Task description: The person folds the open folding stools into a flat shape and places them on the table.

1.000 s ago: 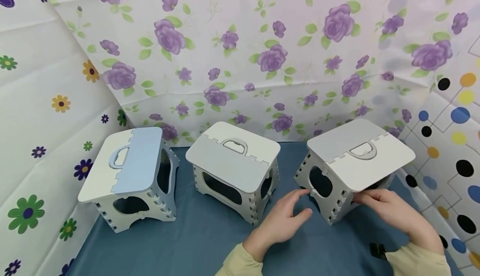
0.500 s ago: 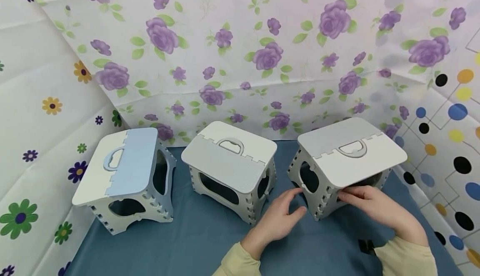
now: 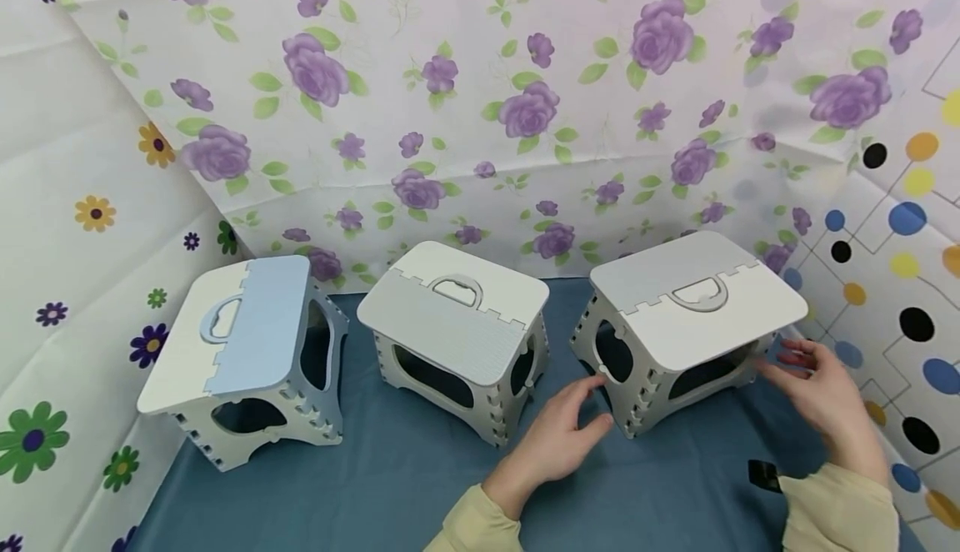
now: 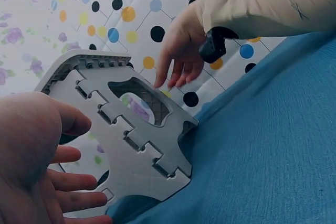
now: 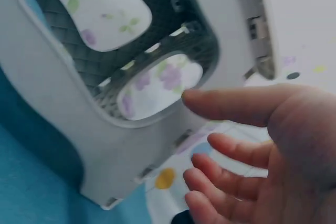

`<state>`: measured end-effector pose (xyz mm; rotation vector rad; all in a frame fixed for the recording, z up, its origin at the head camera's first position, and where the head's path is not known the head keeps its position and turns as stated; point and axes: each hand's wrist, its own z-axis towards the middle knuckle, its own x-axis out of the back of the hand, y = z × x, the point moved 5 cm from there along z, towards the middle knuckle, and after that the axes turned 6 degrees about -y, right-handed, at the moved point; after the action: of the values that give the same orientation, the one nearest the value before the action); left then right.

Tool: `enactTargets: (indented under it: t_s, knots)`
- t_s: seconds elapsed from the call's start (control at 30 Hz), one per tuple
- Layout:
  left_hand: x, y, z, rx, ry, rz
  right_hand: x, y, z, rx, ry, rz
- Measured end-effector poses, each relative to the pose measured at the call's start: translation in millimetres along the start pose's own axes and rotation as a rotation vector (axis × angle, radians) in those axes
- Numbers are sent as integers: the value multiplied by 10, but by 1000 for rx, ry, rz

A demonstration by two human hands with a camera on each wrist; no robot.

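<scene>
A folding step stool with a grey and white top and a carry handle stands upright at the right. My left hand lies low at its left end, fingertips right at the leg panel's cutout. Those fingers are spread and relaxed, as the left wrist view also shows. My right hand is beside the stool's right end, fingers loosely bent and nothing held. In the right wrist view, the thumb overlaps the panel by the oval opening, while the other fingers hang off the panel.
A second grey and white stool stands in the middle, and a blue and white one on the left. All rest on a blue cloth. A flowered sheet hangs behind, with a dotted sheet close on the right.
My right hand has moved from the right stool's front opening to its right end. That stool has shifted slightly left. The left hand keeps near its left end; the head view has turned slightly.
</scene>
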<state>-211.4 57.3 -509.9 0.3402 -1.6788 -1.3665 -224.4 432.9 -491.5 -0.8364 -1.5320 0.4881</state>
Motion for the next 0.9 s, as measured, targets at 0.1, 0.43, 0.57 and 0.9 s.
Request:
enactTargets:
  t_s: [0.1, 0.43, 0.57, 0.9]
  knots:
    - [22, 14, 11, -3, 4, 2, -102, -21, 90, 64, -56, 10]
    - [45, -9, 49, 10, 8, 1, -126, -56, 172, 11, -108, -17]
    - [2, -40, 56, 12, 2, 9, -140, -16, 186, 8, -163, -87]
    - [-98, -113, 16, -22, -45, 55, -300, 147, 208, -11, -361, -73]
